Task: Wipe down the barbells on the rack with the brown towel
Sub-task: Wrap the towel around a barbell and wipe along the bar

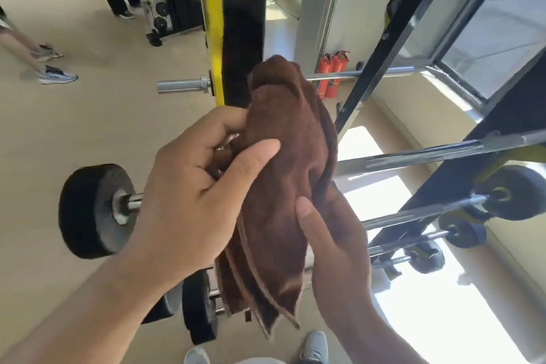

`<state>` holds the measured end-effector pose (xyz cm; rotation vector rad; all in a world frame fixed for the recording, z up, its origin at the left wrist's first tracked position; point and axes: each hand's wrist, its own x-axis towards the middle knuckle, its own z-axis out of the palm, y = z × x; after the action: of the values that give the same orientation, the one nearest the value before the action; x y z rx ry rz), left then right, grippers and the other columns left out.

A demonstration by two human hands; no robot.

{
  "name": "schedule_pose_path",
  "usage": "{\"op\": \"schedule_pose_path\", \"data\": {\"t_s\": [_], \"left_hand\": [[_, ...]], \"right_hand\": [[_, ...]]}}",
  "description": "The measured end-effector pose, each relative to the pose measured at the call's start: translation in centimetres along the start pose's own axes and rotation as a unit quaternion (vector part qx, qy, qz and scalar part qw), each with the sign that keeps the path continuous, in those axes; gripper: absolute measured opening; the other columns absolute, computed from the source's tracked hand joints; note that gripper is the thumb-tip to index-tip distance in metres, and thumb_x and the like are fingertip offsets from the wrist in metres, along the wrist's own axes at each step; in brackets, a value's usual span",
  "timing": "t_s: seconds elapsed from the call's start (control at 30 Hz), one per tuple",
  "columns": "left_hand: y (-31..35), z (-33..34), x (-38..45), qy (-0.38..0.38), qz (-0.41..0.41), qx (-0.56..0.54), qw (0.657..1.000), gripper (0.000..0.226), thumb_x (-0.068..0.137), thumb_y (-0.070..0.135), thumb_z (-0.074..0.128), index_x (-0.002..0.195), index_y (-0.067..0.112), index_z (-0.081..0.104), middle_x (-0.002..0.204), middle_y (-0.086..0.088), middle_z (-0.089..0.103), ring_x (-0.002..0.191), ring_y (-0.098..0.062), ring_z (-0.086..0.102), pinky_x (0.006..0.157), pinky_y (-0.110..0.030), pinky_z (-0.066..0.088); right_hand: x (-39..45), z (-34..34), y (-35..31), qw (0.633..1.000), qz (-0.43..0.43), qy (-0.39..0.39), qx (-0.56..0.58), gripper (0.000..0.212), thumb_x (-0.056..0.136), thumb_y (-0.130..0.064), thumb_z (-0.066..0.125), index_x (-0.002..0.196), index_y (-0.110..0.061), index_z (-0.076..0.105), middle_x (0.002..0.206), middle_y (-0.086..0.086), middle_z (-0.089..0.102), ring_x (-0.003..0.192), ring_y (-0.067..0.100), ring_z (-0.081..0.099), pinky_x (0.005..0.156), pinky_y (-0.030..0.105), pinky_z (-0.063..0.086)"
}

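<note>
- While both hands meet in front of the rack point(240, 38), the brown towel point(283, 186) hangs bunched between them, its folded edges dangling down toward the person's grey shoes point(314, 347).
- The left hand point(189, 186) has its grip closed on the towel's left side, thumb laid across the cloth and fingers curled behind it.
- The right hand point(336, 251) holds the towel's lower right part, thumb pressed on the front; its fingers are hidden behind the cloth, so it seems to be pinching.
- Behind the towel, barbells lie across the rack: an unloaded bar point(183, 85) far off, a long bar point(428, 154) to the right, and a near one with a black plate point(94, 210) on the left.
- More small loaded bars point(419, 241) sit stacked lower right.
- Two red fire extinguishers point(331, 74) stand by the far wall.
</note>
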<state>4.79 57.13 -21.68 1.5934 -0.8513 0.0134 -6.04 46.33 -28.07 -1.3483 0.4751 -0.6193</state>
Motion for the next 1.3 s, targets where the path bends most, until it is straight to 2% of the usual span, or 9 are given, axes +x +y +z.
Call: {"op": "schedule_pose_path", "data": {"t_s": [0.13,0.37,0.43,0.53,0.67,0.73,0.9,1.1,1.3], "left_hand": [[-0.4,6.4,1.3,0.073,-0.049,-0.013,0.996,0.015,0.090,0.018,0.072,0.102,0.025,0.069,0.090,0.012,0.075,0.082,-0.012,0.074,0.072,-0.035,0.062],[0.8,13.7,5.8,0.116,-0.037,0.096,0.988,0.021,0.089,0.021,0.074,0.108,0.026,0.068,0.105,0.008,0.073,0.090,-0.007,0.071,0.078,-0.029,0.061],[0.2,14.0,6.6,0.068,-0.056,0.265,0.960,0.034,0.088,0.035,0.074,0.120,0.027,0.067,0.113,0.013,0.071,0.087,-0.002,0.066,0.083,-0.030,0.058],[-0.6,13.1,5.6,0.093,-0.076,0.360,0.925,0.034,0.090,0.046,0.067,0.120,0.031,0.068,0.107,0.017,0.071,0.080,0.002,0.062,0.080,-0.030,0.055],[-3.5,10.3,3.4,0.086,-0.084,0.335,0.935,0.027,0.095,0.045,0.060,0.107,0.025,0.073,0.095,0.015,0.073,0.085,-0.002,0.068,0.078,-0.035,0.060],[-5.4,8.8,2.3,0.086,-0.090,0.352,0.928,0.029,0.096,0.044,0.055,0.102,0.024,0.074,0.092,0.015,0.073,0.079,0.005,0.065,0.077,-0.028,0.057],[-8.5,7.0,0.0,0.219,-0.097,0.241,0.941,0.042,0.102,0.043,0.041,0.106,0.013,0.070,0.094,0.002,0.074,0.088,-0.009,0.069,0.077,-0.031,0.055],[-10.2,7.8,-0.6,0.374,-0.092,0.119,0.915,0.045,0.106,0.031,0.030,0.106,-0.001,0.063,0.081,-0.004,0.067,0.077,-0.011,0.067,0.071,-0.025,0.054],[-10.5,7.4,-0.7,0.326,-0.098,0.160,0.926,0.048,0.106,0.041,0.027,0.111,0.007,0.060,0.081,0.006,0.064,0.079,-0.009,0.065,0.073,-0.016,0.051]], "right_hand": [[1.6,-5.8,-1.3,0.997,-0.039,0.027,-0.060,0.022,0.069,-0.042,0.083,0.081,-0.040,0.064,0.080,-0.012,0.071,0.077,0.006,0.070,0.062,0.017,0.053],[7.4,-13.3,-6.0,0.984,-0.024,-0.045,-0.168,0.032,0.074,-0.041,0.075,0.096,-0.032,0.053,0.079,-0.029,0.066,0.078,-0.011,0.065,0.056,0.006,0.048],[9.8,-15.4,-5.8,0.918,0.004,-0.092,-0.387,0.036,0.082,-0.051,0.075,0.101,-0.039,0.047,0.093,-0.028,0.063,0.086,-0.009,0.063,0.068,0.009,0.050],[12.1,-17.9,-4.7,0.751,-0.018,-0.121,-0.649,0.076,0.079,-0.055,0.077,0.139,-0.035,0.035,0.136,-0.005,0.051,0.123,0.021,0.054,0.103,0.042,0.046],[14.2,-16.8,-3.2,0.642,-0.182,-0.250,-0.702,0.108,0.072,-0.057,0.081,0.157,-0.038,0.016,0.162,-0.004,0.027,0.146,0.025,0.028,0.122,0.048,0.020],[15.7,-15.0,-1.9,0.608,-0.197,-0.328,-0.696,0.101,0.070,-0.058,0.081,0.153,-0.037,0.027,0.150,-0.007,0.047,0.134,0.022,0.046,0.113,0.042,0.031],[17.7,-11.4,0.0,0.582,-0.249,-0.295,-0.715,0.029,0.083,-0.052,0.058,0.102,-0.030,0.053,0.083,-0.007,0.069,0.073,0.023,0.066,0.068,0.033,0.053],[16.5,-6.0,0.4,0.578,-0.261,-0.356,-0.687,0.031,0.088,-0.056,0.055,0.099,-0.027,0.052,0.072,-0.009,0.058,0.060,0.017,0.056,0.058,0.029,0.044],[12.6,1.8,5.0,0.607,-0.331,-0.259,-0.675,0.020,0.090,-0.036,0.062,0.090,-0.023,0.048,0.069,-0.007,0.058,0.055,0.019,0.052,0.052,0.029,0.039]]}}
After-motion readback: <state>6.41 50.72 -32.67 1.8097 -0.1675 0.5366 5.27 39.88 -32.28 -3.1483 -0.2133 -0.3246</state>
